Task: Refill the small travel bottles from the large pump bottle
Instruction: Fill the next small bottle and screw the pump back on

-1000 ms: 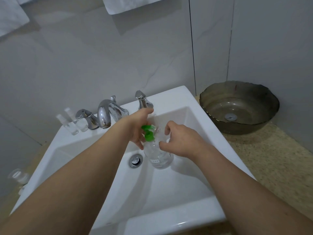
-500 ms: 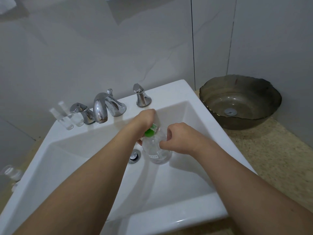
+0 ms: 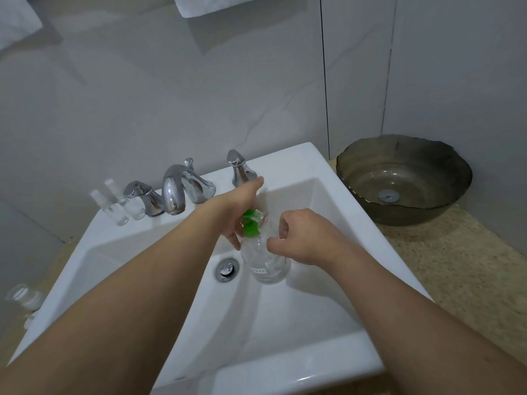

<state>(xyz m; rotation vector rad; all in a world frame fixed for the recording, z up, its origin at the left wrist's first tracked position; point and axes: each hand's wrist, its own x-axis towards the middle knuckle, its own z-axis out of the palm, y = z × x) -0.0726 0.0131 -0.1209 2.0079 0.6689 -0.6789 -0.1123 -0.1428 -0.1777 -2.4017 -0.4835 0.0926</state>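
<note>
Holding the pump bottle [image 3: 266, 259] mid-frame over the sink [image 3: 285, 363] so drips land there, I guess; right hand [image 3: 303, 238] wraps its neck, left hand [image 3: 239, 215] curls around the green pump [image 3: 251, 223], travel bottles [image 3: 125, 203] waiting left by the faucet [image 3: 174, 192]

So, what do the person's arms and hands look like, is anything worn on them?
Both arms are bare up to the frame edge, with no sleeves showing. The left hand and right hand wear no gloves; no rings, watch or bracelets are visible.
</note>
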